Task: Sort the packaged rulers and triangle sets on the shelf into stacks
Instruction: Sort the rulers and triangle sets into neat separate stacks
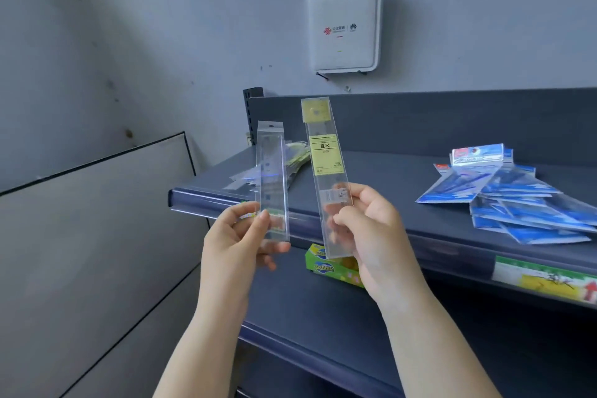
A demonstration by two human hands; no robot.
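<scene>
Two packaged rulers up in the air, one per hand, both held upright above the shelf's front edge (290,220) and apart from each other, which looks like a side-by-side comparison before deciding which stack each belongs to. The left hand (239,236) pinches the plain clear ruler pack (270,178) near its bottom end, thumb in front and fingers behind, so the printed scale faces the eyes. The right hand (365,223) pinches the yellow-labelled ruler pack (324,155) low down too, leaving its label unobstructed and readable. Behind them, on the shelf's left side, lies a loose pile of rulers (274,168), probably the destination for one of these. Well to the right sprawls a fanned heap of blue triangle-set packs (517,197), not yet squared up. A green box (329,268) sits on the lower shelf, and a white router (344,29) hangs on the wall above.
</scene>
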